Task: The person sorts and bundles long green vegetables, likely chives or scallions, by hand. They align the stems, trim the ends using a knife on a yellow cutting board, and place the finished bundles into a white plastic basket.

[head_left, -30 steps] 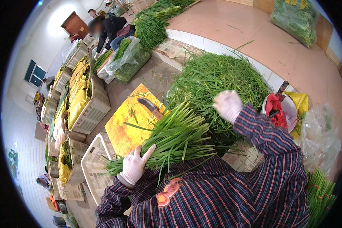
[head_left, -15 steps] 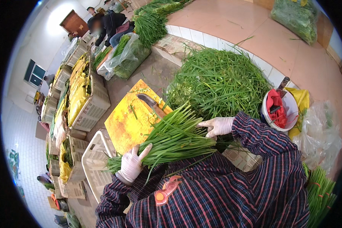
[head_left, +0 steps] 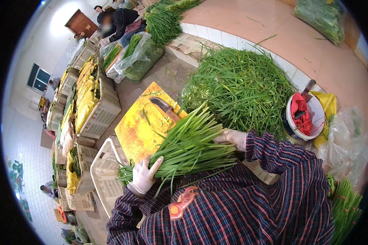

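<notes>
We record a broad heap of loose greens (head_left: 241, 90) to the right of the yellow cutting board (head_left: 141, 134), and a white basket (head_left: 108, 167) to its left, on the worker's side. The bunch of green stalks (head_left: 188, 143) is just off the board's near right side. We judge the step in hand to be evening this bunch; the next move appears to call for steady support beneath it. It looks thick, fresh and fanned, pale toward one end, with stray blades hanging. The left hand (head_left: 143, 175), by the board's near corner, shows thumb and forefinger apart; the right hand (head_left: 232, 139), right of the board, touches the bunch, fingers close together. Whether either clamps, we cannot tell. A knife (head_left: 165, 109) lies on the board.
</notes>
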The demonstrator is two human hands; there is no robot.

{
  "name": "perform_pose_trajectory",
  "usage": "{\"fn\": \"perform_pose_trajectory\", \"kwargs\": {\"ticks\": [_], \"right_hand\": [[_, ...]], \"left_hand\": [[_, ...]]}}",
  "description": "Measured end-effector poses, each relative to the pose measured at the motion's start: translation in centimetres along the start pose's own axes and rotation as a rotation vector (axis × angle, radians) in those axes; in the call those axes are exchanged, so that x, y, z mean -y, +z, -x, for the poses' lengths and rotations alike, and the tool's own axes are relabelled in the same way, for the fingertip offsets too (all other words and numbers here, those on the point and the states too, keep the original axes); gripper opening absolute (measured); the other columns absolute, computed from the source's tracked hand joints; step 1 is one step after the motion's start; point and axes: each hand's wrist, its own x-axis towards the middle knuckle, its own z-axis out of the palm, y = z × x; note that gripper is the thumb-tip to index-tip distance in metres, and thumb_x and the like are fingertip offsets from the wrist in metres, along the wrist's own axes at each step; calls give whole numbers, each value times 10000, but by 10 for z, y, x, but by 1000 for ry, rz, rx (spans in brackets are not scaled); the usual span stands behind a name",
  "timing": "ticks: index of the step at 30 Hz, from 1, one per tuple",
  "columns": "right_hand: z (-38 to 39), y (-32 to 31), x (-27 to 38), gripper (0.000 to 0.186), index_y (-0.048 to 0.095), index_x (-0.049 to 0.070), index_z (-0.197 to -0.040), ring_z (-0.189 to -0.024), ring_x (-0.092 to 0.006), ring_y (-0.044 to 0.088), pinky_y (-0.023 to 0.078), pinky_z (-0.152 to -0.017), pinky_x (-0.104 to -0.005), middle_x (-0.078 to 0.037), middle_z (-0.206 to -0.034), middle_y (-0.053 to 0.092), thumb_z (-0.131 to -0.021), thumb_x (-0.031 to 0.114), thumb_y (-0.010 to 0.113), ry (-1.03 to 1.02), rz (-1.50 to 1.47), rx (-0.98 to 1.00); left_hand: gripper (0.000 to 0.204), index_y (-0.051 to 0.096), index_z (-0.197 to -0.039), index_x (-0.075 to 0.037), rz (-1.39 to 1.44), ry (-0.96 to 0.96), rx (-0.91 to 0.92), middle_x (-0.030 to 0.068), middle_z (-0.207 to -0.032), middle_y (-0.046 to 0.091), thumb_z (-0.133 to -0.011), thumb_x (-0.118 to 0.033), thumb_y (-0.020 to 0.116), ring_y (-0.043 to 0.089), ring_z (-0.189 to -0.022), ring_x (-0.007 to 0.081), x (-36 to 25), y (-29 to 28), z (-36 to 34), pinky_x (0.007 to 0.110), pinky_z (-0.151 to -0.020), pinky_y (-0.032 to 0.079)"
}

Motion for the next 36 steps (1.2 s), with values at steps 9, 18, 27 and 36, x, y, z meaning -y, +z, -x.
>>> {"fn": "perform_pose_trajectory", "kwargs": {"ticks": [9, 18, 27, 36], "right_hand": [[-10, -8, 12, 415, 530, 52, -1191, -1009, -116, 530, 429, -876, -260, -45, -1130, 588, -825, 218, 637, -152, 411, 323], [14, -31, 43, 258, 613, 77, -934, -682, -100, 566, 477, -597, -239, 0, -793, 599, -831, 313, 624, 88, 601, 254], [2, -30, 34, 229, 594, 66, -1081, -845, -118, 599, 499, -744, -278, -21, -984, 631, -859, 49, 545, -105, 397, -12], [45, -103, 98, 239, 595, 50, -1040, -876, -183, 620, 511, -701, -289, -109, -991, 631, -894, 179, 459, 98, 1735, -920]], "left_hand": [[820, 437, -1277, -217, -1, -20, 60, 190, -1074, 459, -513, -54, 686, 526, -864, 347, 5, 9, 7, 425, -703, 448], [779, 445, -1271, -216, 95, 16, 41, 203, -1077, 468, -543, -57, 674, 535, -853, 356, -6, 6, -7, 419, -700, 454], [822, 428, -1289, -223, 68, -15, 14, 184, -1073, 475, -527, -43, 679, 537, -858, 341, -5, 8, -9, 423, -719, 454], [810, 432, -1282, -182, 85, -43, -8, 189, -1059, 475, -524, -30, 674, 530, -855, 357, 2, 14, 0, 426, -728, 451]]}}
